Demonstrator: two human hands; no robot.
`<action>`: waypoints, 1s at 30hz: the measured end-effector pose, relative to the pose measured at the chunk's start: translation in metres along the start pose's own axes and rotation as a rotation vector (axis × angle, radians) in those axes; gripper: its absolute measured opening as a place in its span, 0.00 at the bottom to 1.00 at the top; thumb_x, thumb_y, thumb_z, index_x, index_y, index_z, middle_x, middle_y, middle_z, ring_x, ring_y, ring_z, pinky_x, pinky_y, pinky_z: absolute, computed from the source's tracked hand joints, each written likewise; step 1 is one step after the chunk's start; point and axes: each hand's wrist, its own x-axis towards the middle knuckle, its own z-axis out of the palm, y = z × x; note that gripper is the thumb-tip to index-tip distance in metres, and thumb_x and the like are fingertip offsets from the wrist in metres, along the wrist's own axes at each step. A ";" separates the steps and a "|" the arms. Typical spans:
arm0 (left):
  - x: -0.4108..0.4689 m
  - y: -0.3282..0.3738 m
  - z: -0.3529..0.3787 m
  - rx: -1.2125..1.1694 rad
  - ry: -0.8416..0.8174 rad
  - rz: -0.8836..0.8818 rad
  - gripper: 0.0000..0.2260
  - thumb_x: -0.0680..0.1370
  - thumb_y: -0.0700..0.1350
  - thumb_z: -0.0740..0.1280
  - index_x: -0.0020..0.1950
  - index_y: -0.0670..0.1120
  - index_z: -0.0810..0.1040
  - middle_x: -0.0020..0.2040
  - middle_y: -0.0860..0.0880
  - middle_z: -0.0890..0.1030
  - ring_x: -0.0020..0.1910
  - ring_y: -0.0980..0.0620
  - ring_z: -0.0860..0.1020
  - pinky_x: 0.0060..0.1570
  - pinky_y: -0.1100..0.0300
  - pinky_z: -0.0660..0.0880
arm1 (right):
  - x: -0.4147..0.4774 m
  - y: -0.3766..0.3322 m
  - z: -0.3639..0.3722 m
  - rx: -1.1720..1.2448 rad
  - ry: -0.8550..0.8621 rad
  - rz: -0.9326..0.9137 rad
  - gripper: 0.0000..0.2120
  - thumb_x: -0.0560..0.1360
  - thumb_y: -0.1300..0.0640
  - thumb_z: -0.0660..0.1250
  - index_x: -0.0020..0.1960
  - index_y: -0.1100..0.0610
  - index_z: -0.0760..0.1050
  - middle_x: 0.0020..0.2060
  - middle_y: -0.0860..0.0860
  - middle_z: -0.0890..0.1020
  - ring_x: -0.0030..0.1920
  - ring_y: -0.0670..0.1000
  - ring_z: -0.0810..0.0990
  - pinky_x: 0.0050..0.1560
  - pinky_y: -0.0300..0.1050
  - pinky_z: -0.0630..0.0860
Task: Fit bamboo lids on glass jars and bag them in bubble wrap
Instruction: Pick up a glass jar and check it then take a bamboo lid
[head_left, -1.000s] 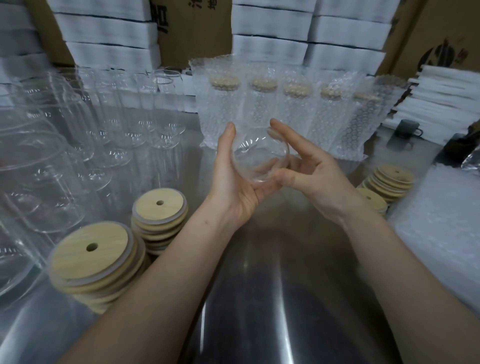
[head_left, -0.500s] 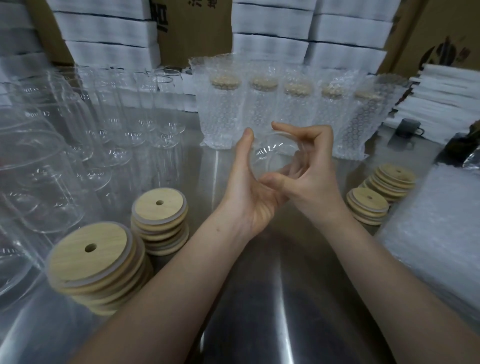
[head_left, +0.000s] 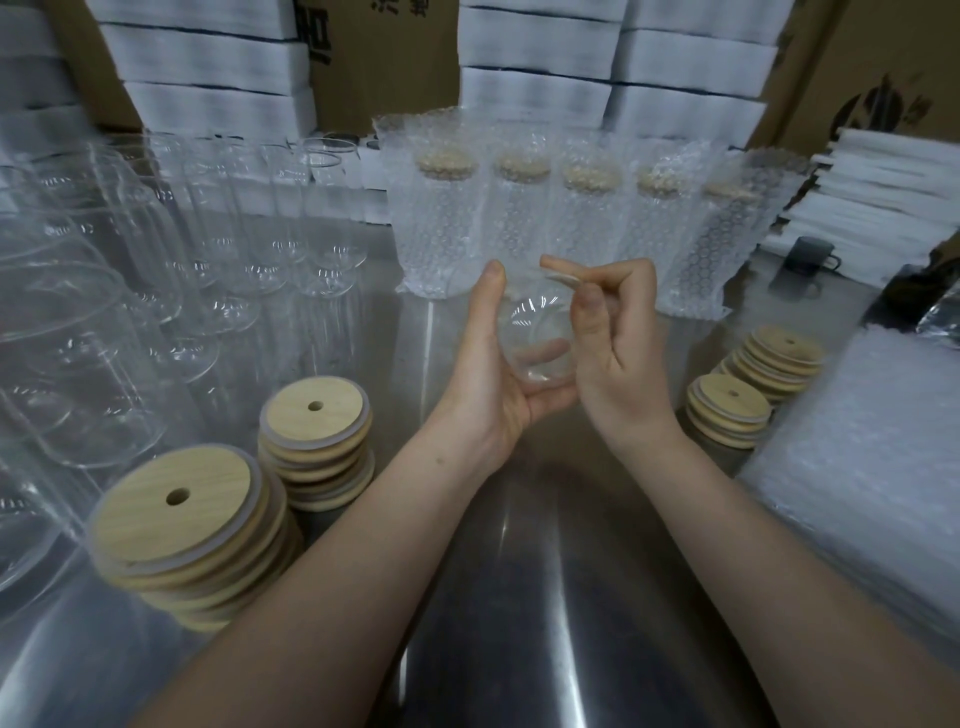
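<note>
A: What do the fingers have?

B: One clear jar (head_left: 540, 343), held up over the table (head_left: 519, 597) at the middle, just in front of the bagged row. The left hand (head_left: 493, 374) cups it from the left and below. The thumb lies straight up along the glass, and the other fingers curl underneath, showing through it.

A: And the other hand?

B: The right hand (head_left: 618, 358) is at the jar's right side with its fingers curled in. The forefinger reaches across the top rim and the thumb presses the glass just below it, so the two pinch the rim. The remaining fingers are folded toward the palm and hold nothing.

A: Pose?

B: Both forearms are bare. They rise from the lower edge and converge, with the wrists close together under the jar. The jar is tipped so one round end faces the camera; I cannot tell which end.

A: Counts?

B: Five bagged jars (head_left: 571, 228) stand in a row, each capped. There are four lid stacks (head_left: 182, 519), two at the left and two at the right. Empty jars (head_left: 156, 291) crowd the left side, too clear and too overlapped to count. One pile of bubble wrap (head_left: 857, 467) lies at the right, with one dark mug (head_left: 808, 254) beyond it. White foam sheets (head_left: 535, 47) and cartons (head_left: 379, 62) are stacked behind.
</note>
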 end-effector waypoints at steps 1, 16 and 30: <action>0.001 -0.001 -0.001 0.027 0.004 0.000 0.34 0.76 0.69 0.57 0.75 0.49 0.67 0.65 0.37 0.77 0.56 0.41 0.82 0.49 0.46 0.80 | 0.000 0.002 0.000 -0.009 0.010 -0.014 0.09 0.80 0.39 0.55 0.52 0.44 0.65 0.56 0.43 0.81 0.58 0.41 0.80 0.59 0.44 0.75; 0.008 -0.004 -0.004 0.363 0.351 0.331 0.40 0.68 0.67 0.69 0.73 0.51 0.61 0.57 0.46 0.82 0.45 0.42 0.84 0.45 0.47 0.80 | 0.001 0.002 -0.009 -0.189 0.115 0.088 0.11 0.79 0.59 0.50 0.58 0.48 0.65 0.54 0.49 0.83 0.31 0.44 0.80 0.36 0.41 0.74; 0.010 -0.004 -0.023 1.057 0.679 0.592 0.44 0.65 0.61 0.77 0.74 0.55 0.57 0.69 0.56 0.73 0.65 0.52 0.74 0.54 0.57 0.67 | 0.021 0.009 -0.053 -1.176 -0.431 0.933 0.29 0.77 0.52 0.67 0.74 0.55 0.61 0.73 0.60 0.57 0.74 0.63 0.53 0.68 0.69 0.57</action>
